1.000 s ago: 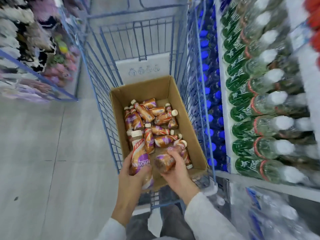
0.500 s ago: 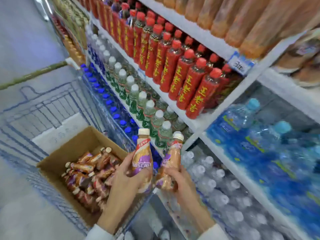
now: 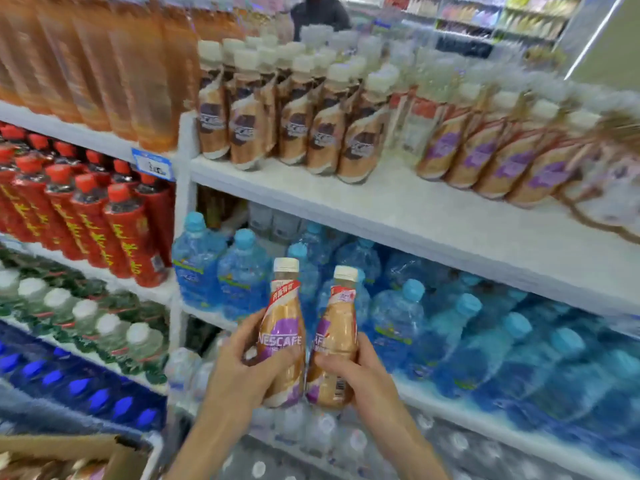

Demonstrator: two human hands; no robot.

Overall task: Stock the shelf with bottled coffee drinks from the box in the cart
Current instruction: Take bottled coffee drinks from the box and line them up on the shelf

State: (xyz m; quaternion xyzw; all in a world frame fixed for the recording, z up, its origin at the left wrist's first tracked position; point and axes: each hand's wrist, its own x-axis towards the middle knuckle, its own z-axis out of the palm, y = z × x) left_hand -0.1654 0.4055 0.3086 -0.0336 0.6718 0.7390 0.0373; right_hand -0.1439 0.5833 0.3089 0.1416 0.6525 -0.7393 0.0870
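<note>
Left hand [image 3: 242, 372] wrapped round the lower body of one Nescafé bottle [image 3: 282, 327], thumb across the label. Right hand [image 3: 360, 375] clamped the same way on a second Nescafé bottle [image 3: 337, 334]. Both bottles upright, cream caps up, side by side, close at the base.

Grips unchanged from half a second ago; the pair is now held straighter and higher against the shelving. Cardboard box [image 3: 69, 448] was in fuller view at lower left then; only a corner shows now at the bottom edge.

Directly behind the held pair: blue-capped water bottles [image 3: 398, 317], packed on the lower tier. Left of them, red bottles [image 3: 104, 220] with yellow lettering, a price tag [image 3: 152, 164] above.

Higher up, white shelf board [image 3: 381, 209], bare along its front. Brown-label coffee bottles [image 3: 294, 129] stand at its left. Purple-label coffee bottles [image 3: 485, 157] stand at its right, blurred. Far back, a person in dark clothing [image 3: 318, 15].
</note>
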